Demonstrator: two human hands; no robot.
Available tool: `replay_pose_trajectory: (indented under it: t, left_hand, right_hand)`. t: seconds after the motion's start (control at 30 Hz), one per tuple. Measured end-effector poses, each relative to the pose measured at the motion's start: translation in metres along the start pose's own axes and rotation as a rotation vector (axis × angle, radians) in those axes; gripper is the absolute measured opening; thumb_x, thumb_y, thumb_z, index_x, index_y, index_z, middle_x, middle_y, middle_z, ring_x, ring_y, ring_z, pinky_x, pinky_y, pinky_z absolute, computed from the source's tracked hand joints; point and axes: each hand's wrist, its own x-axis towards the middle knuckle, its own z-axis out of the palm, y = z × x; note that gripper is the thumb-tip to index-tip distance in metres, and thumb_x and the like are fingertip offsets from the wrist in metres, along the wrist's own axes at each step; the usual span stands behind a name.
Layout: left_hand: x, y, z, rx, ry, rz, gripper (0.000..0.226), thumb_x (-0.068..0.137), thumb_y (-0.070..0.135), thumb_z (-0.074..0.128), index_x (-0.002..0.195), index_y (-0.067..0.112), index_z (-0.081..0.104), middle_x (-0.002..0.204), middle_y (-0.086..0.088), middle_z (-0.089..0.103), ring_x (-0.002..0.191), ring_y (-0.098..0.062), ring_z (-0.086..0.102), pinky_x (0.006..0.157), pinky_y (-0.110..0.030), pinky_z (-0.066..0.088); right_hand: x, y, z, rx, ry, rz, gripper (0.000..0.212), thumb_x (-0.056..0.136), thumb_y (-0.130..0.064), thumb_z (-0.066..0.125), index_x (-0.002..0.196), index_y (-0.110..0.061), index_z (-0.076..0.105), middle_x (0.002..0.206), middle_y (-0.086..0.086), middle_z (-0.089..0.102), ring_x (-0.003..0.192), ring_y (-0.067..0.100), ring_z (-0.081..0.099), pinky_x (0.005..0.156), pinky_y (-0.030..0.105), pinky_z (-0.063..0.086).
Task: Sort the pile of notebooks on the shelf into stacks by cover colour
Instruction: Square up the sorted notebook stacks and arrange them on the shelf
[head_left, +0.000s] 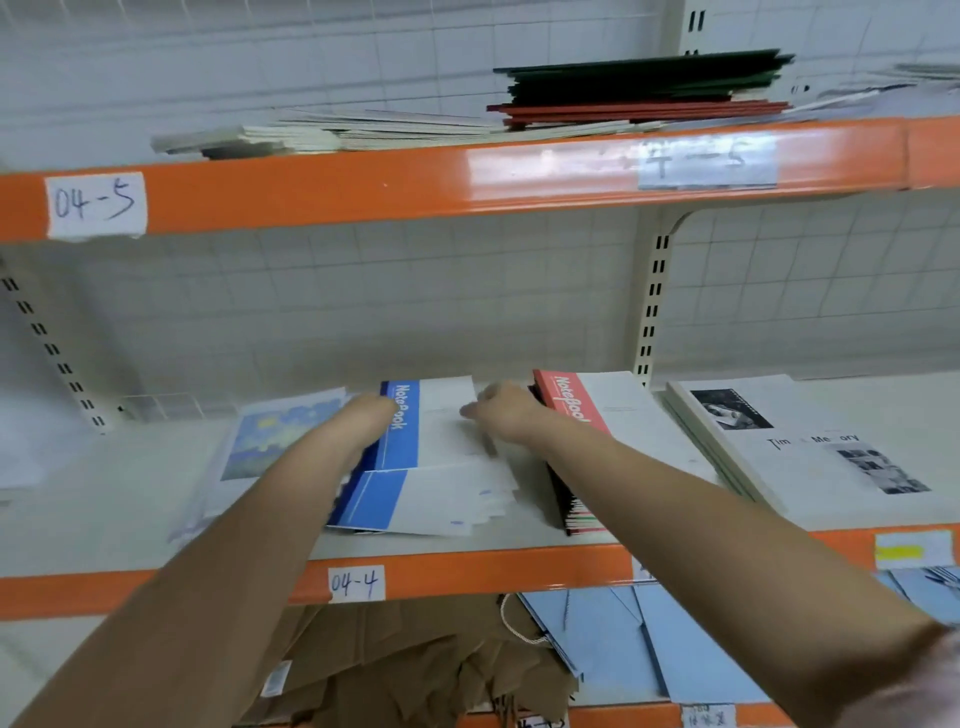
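On the middle shelf (260, 551) lies a loose stack of blue-and-white notebooks (415, 467), fanned out at the front. My left hand (366, 415) rests on the stack's left edge, over the blue spine; its fingers are hidden. My right hand (506, 413) lies on the stack's right side, fingers curled toward the white cover, next to a red-spined notebook stack (576, 415). Whether either hand grips a notebook is unclear. A notebook with a blue-and-yellow painted cover (260, 441) lies to the left.
White booklets with black-and-white photos (810, 447) lie at the right of the shelf. The upper shelf holds dark green and red folders (644, 88) and pale booklets (332, 132). Below are brown paper bags (395, 665) and light blue bags (649, 644).
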Motion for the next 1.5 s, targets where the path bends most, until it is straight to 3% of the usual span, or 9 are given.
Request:
replay_pose_trajectory:
  t: [0.13,0.3,0.47,0.57,0.8,0.9,1.1,1.33,1.5]
  left_hand:
    - [0.006,-0.009,0.002,-0.004,-0.040,-0.021,0.021,0.098,0.015,0.038,0.108,0.004,0.053,0.107,-0.016,0.057,0.091,-0.025,0.050,0.076,-0.030,0.038]
    - [0.011,-0.005,0.001,-0.100,-0.129,-0.015,0.013,0.097,0.010,0.040,0.103,0.008,0.051,0.099,-0.010,0.056,0.087,-0.023,0.052,0.078,-0.029,0.040]
    - [0.016,0.000,0.010,-0.070,-0.156,-0.007,0.013,0.098,0.012,0.039,0.092,0.010,0.051,0.086,-0.004,0.047,0.084,-0.024,0.048,0.074,-0.028,0.037]
    - [0.025,-0.007,0.005,-0.156,-0.106,-0.019,0.030,0.100,0.014,0.038,0.070,0.013,0.042,0.077,-0.004,0.048,0.072,-0.019,0.045,0.072,-0.028,0.036]
    - [0.027,-0.018,0.004,-0.372,-0.140,-0.102,0.022,0.098,0.016,0.035,0.086,0.008,0.052,0.097,-0.015,0.063,0.087,-0.030,0.060,0.088,-0.041,0.049]
    - [0.025,-0.020,0.009,-0.401,-0.157,-0.109,0.025,0.098,0.017,0.037,0.079,0.009,0.052,0.080,-0.011,0.063,0.068,-0.027,0.060,0.070,-0.034,0.049]
    - [0.032,-0.026,0.012,-0.445,-0.175,-0.146,0.018,0.095,0.022,0.046,0.091,0.008,0.056,0.092,-0.014,0.067,0.073,-0.029,0.062,0.076,-0.039,0.052]
    - [0.042,-0.033,0.012,-0.494,-0.185,-0.142,0.056,0.086,0.039,0.063,0.133,0.010,0.052,0.137,-0.012,0.054,0.124,-0.032,0.051,0.106,-0.047,0.039]
    - [0.043,-0.036,0.012,-0.504,-0.188,-0.119,0.067,0.080,0.047,0.068,0.135,0.015,0.051,0.140,-0.010,0.051,0.130,-0.032,0.046,0.110,-0.049,0.035]
  right_hand:
    - [0.011,0.006,0.027,-0.048,-0.039,0.166,0.032,0.094,-0.030,0.044,0.068,-0.012,0.050,0.062,0.004,0.053,0.051,0.018,0.048,0.048,0.022,0.037]
    - [0.018,0.010,0.033,0.064,-0.055,0.359,0.034,0.093,-0.047,0.046,0.088,-0.014,0.051,0.074,0.001,0.053,0.057,0.017,0.051,0.048,0.023,0.036]
    - [0.024,0.023,0.029,0.229,0.027,0.435,0.045,0.091,-0.043,0.056,0.122,-0.010,0.051,0.111,0.009,0.064,0.097,0.029,0.064,0.091,0.040,0.052]
    - [0.025,0.023,0.027,0.250,0.024,0.415,0.041,0.089,-0.039,0.060,0.119,-0.011,0.053,0.105,0.009,0.066,0.091,0.028,0.066,0.087,0.039,0.053]
    - [0.018,0.014,0.032,0.211,-0.018,0.388,0.028,0.091,-0.038,0.059,0.102,-0.015,0.047,0.074,-0.001,0.055,0.058,0.013,0.056,0.037,0.015,0.039]
    - [0.016,0.017,0.030,0.280,-0.011,0.394,0.030,0.090,-0.036,0.060,0.107,-0.015,0.047,0.078,0.001,0.058,0.064,0.016,0.060,0.046,0.022,0.043]
    - [0.017,0.025,0.039,0.449,0.088,0.343,0.044,0.086,-0.029,0.066,0.120,-0.012,0.044,0.100,0.006,0.060,0.075,0.020,0.062,0.052,0.027,0.046]
    - [0.017,0.031,0.043,0.659,0.231,0.078,0.040,0.083,-0.014,0.068,0.114,-0.020,0.044,0.112,0.005,0.061,0.087,0.019,0.065,0.065,0.031,0.055]
    - [0.014,0.020,0.038,0.838,0.030,0.143,0.066,0.077,-0.012,0.073,0.134,-0.009,0.039,0.113,0.011,0.066,0.090,0.029,0.070,0.075,0.045,0.059]
